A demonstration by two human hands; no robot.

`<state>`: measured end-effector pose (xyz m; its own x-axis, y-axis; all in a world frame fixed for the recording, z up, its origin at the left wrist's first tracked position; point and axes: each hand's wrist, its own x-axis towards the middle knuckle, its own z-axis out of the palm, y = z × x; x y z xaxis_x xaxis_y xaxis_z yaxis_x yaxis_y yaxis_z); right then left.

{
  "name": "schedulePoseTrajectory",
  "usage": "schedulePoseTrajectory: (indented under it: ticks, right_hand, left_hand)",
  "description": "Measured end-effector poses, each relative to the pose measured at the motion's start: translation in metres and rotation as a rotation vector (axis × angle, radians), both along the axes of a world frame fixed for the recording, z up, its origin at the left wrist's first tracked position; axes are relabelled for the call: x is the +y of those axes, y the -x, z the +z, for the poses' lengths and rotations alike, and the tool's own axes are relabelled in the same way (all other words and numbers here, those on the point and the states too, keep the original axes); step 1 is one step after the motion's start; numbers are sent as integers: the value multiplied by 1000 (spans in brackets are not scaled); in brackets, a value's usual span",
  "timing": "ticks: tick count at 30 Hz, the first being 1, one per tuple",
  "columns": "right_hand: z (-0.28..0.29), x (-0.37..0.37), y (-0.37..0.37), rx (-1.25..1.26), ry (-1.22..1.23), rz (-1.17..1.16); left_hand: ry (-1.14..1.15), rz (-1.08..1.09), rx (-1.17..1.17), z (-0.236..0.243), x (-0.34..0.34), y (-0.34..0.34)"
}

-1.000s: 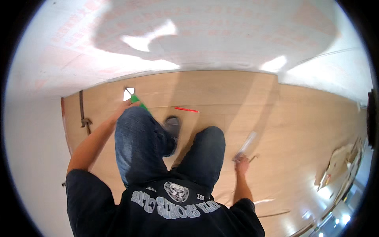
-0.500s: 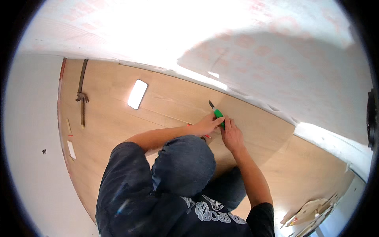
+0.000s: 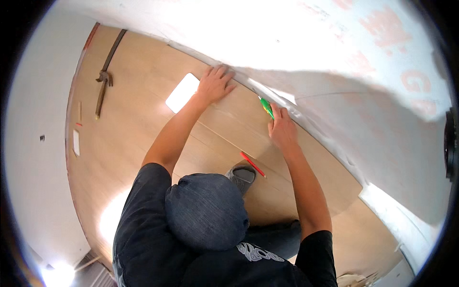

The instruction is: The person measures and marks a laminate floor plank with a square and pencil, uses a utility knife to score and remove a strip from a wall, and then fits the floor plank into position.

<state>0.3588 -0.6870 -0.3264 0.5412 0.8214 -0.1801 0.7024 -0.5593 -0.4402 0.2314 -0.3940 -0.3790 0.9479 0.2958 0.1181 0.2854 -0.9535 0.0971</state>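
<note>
Left hand (image 3: 215, 86) spread on floorboards (image 3: 143, 86) beside white wall (image 3: 344, 115), fingers apart, seemingly bracing; right hand (image 3: 284, 129) clamped round green utility knife (image 3: 266, 106) near wall, presumably angled to aim blade at its foot.

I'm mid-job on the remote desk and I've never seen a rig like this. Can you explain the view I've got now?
There is no machine here: these are a person's own bare hands. The camera sits on the person's head and looks down; its fisheye lens bends straight edges, and picture left is the person's left.

The left hand is spread on the wood-look floor near the foot of the pale wall. The right hand holds a green-handled knife, its tip pointing toward the wall's lower edge.

On the floor lie a bright white rounded rectangle close to the left hand, a red pen or pencil by a shoe, and a hammer farther left.
</note>
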Motion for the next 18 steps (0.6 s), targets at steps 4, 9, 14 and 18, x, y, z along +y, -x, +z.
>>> schedulePoseTrajectory:
  ticks: [4,9,14,18]
  right_hand:
    - [-12,42,0,-81,-27,76]
    - [-23,87,-1,-150,-8,170]
    - [-24,122,6,-311,-96,198]
    - [-30,129,10,-378,-75,204]
  left_hand:
    - [-35,102,-49,-2,8,2]
    - [29,136,-178,10,8,3]
    - [148,309,-129,7,15,-10]
    - [63,307,-102,2,18,-16]
